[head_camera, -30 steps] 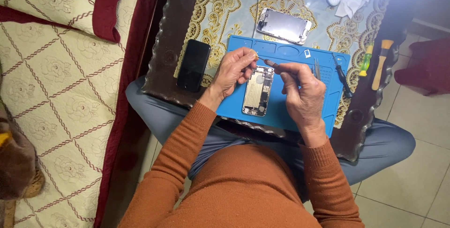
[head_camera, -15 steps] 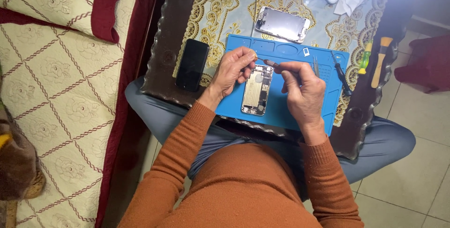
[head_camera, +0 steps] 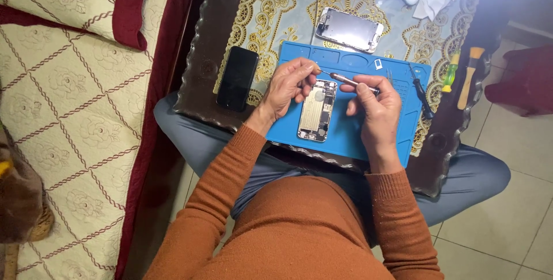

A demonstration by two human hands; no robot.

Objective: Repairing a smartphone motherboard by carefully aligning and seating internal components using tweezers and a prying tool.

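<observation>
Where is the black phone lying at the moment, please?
In the head view, the black phone lies face up on the table, just left of the blue mat and beside the left hand.

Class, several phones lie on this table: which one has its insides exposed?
The opened phone on the blue mat, between both hands; the black phone beside the mat is closed.

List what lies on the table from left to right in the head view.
Black phone → left hand → opened phone on the blue mat → right hand holding a thin tool → black screwdriver → green-handled tool → orange-handled tool.
</observation>
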